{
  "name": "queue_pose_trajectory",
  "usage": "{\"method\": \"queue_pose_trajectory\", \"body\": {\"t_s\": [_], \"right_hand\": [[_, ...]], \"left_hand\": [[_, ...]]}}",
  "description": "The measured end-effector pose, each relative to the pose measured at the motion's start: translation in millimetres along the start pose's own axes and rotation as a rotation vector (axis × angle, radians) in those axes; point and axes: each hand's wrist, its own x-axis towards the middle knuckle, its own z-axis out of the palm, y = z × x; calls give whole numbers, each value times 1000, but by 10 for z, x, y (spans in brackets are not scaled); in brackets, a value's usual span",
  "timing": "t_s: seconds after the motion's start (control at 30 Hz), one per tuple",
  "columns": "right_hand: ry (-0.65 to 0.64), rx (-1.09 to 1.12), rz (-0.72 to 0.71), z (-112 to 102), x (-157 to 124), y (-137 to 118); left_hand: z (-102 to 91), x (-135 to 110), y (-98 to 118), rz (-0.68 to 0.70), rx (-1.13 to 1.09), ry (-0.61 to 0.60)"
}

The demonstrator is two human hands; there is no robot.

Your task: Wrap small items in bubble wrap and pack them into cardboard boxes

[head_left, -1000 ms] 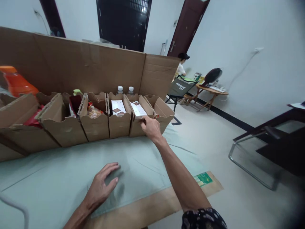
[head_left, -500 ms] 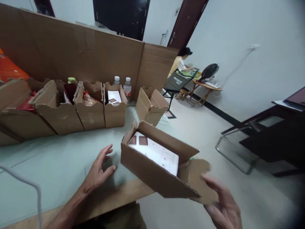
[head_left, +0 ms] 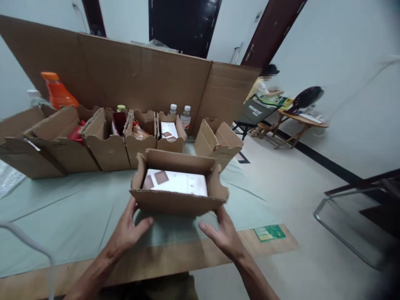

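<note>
Box [head_left: 178,202] out of row [head_left: 106,146], now square on cloth [head_left: 62,208]; left hand [head_left: 125,233], right hand [head_left: 223,234] flank it, fingers spread on lower corners; packet [head_left: 181,183] inside reachable.

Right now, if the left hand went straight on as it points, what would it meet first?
The left hand would probably meet the open cardboard box, at its near left corner.
</note>
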Motion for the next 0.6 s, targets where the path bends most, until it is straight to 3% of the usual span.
{"method": "queue_pose_trajectory", "body": {"t_s": [0.1, 0.2, 0.4, 0.6], "right_hand": [[-103, 81, -66, 326, 581, -100], [-89, 116, -83, 605, 858, -35], [-63, 109, 16, 856, 837, 241], [-27, 47, 12, 982, 906, 296]], "left_hand": [[-399, 229, -40, -3, 35, 149], [-617, 382, -71, -25, 79, 169], [-555, 372, -286, -96, 91, 248], [-562, 382, -338, -75, 34, 262]]}}
